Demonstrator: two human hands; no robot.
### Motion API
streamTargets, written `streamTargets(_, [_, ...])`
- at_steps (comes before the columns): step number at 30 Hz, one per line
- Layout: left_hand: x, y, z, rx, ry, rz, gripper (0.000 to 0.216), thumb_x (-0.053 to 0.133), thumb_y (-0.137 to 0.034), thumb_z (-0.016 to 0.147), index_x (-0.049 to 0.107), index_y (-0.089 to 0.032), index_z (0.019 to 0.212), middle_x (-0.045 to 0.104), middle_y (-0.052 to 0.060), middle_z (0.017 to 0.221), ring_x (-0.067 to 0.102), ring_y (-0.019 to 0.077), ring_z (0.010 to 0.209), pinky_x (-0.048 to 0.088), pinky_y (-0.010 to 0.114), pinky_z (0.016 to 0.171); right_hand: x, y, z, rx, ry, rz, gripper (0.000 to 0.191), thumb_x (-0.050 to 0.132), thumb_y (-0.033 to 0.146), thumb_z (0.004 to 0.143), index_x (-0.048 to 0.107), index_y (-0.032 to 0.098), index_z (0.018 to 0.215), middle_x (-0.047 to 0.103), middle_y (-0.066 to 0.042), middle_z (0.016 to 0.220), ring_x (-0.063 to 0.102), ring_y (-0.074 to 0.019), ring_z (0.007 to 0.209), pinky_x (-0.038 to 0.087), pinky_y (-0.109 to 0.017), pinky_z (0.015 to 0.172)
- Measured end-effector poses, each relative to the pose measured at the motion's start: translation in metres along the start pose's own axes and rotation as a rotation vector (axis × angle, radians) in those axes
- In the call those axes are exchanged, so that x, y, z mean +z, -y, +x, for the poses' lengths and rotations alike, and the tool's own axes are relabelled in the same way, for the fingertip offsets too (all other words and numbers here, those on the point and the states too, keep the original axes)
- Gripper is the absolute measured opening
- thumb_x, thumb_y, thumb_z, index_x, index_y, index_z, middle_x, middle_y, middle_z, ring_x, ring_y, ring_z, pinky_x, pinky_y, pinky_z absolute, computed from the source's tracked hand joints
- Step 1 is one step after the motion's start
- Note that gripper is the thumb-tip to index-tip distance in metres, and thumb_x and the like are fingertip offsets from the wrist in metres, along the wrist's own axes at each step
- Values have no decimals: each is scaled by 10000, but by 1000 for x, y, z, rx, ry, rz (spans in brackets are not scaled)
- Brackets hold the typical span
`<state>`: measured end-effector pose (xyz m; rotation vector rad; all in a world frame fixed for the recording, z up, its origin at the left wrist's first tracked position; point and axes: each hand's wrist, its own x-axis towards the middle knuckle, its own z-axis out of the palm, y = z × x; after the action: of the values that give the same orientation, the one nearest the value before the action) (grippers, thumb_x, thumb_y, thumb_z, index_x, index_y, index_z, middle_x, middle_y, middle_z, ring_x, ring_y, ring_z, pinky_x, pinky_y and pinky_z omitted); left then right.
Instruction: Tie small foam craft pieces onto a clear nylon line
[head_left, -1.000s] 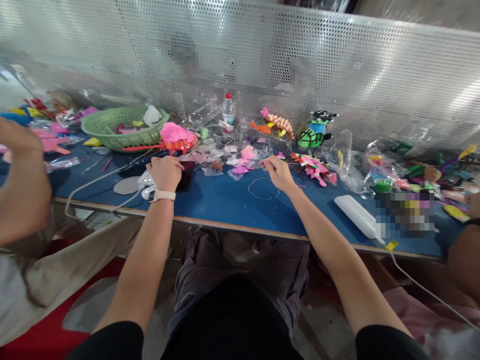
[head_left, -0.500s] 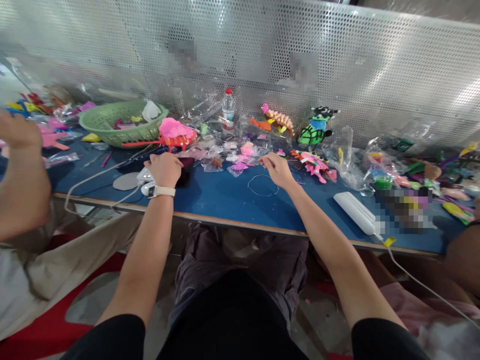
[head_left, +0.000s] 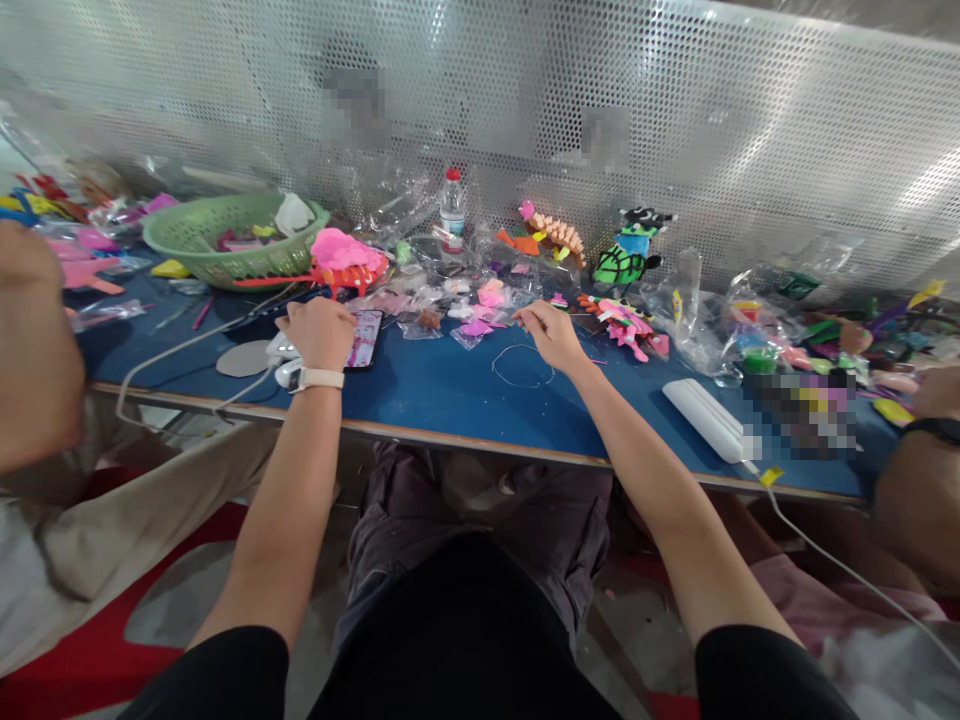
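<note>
My left hand (head_left: 321, 333), with a watch (head_left: 296, 378) at the wrist, is palm down over the left edge of a phone (head_left: 365, 340) whose screen is lit. Its thumb and outer fingers look spread, the fingertips partly hidden. White plug-like pieces (head_left: 282, 347) with a cable lie beside that hand. My right hand (head_left: 553, 335) hovers low over the blue table (head_left: 442, 390), thumb and fingers pinched together. What they hold, if anything, is too thin to make out. Below it lies a loop of thin thread or wire (head_left: 523, 366).
A green basket (head_left: 225, 262) stands at left beside a pink and red clay animal (head_left: 346, 262). Small bagged clay pieces, a water bottle (head_left: 452, 212) and a green clay turtle (head_left: 622, 262) line the back. A white power strip (head_left: 703, 420) lies right. People sit on both sides.
The phone screen has gone from dark to lit under my left hand. My right hand keeps its pinch in nearly the same spot. At right, a neighbour's arm has come further into view.
</note>
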<state>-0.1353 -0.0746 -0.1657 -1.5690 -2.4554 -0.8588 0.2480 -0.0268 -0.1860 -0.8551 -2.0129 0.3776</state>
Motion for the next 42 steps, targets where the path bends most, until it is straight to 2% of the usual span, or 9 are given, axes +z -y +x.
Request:
streamTargets(13, [9,6,4,25,10,31,327,534,-193,919,858,-159,949,802,260,1191,600,514,1317,393,720,1132,1,-4,0,-6,3,8,787,347,898,1064,814,270,981,780,-102,997,740,-264,888,615,-482,914])
streamTargets(19, [-4,-1,-1,64,-129,-114,350,515,-95,961,847,-205,940,814,133,1294,611,440,1329,404,652,1134,1,-4,0,-16,-18,-17,800,329,891,1072,819,265,988,784,-107,991,729,-262,874,608,-468,870])
streamTargets(22, [3,-24,-10,198,-122,-150,389,492,-44,964,832,-208,868,827,122,1252,633,418,1306,435,633,1120,3,-6,1,6,-39,-5,781,354,882,1076,822,261,997,788,-105,993,718,-250,835,615,-463,857])
streamTargets(24, [14,-54,-20,465,23,-136,333,555,-39,947,829,-204,855,838,124,1197,669,392,1229,444,621,1133,4,-10,0,37,-66,13,738,392,852,1089,822,257,1024,788,-108,1006,720,-249,830,623,-463,846])
streamTargets(27, [35,-110,-37,878,94,-116,337,536,-78,1012,836,-203,1101,818,141,1276,658,385,1279,435,630,1163,5,-17,-1,67,-123,28,625,486,770,1104,820,242,1081,787,-122,1036,740,-266,877,631,-460,818])
streamTargets(29, [48,-143,-43,1003,68,-144,339,541,-163,1063,783,-178,1301,755,177,1425,626,395,1369,442,612,1187,5,-21,-3,76,-142,29,536,541,693,1107,818,235,1101,791,-128,1054,748,-273,890,635,-458,800])
streamTargets(31, [61,-166,-43,1068,71,-162,375,551,-194,1076,724,-159,1407,694,200,1514,589,392,1446,431,585,1234,4,-25,-4,92,-137,28,450,570,607,1113,818,232,1095,799,-125,1049,752,-270,880,639,-449,787])
streamTargets(34, [77,-179,-40,1139,88,-164,378,509,-228,1117,688,-170,1445,702,192,1493,588,370,1464,415,576,1278,5,-27,-6,104,-127,10,376,571,501,1123,819,224,1072,797,-112,1004,756,-258,853,639,-420,775])
streamTargets(42, [94,-161,-32,1050,190,-262,320,467,-246,1138,760,-175,1246,816,173,1237,719,337,1249,497,514,1171,12,-22,1,85,-73,-19,205,617,268,1108,816,227,1127,836,-114,1152,787,-248,1035,630,-381,911])
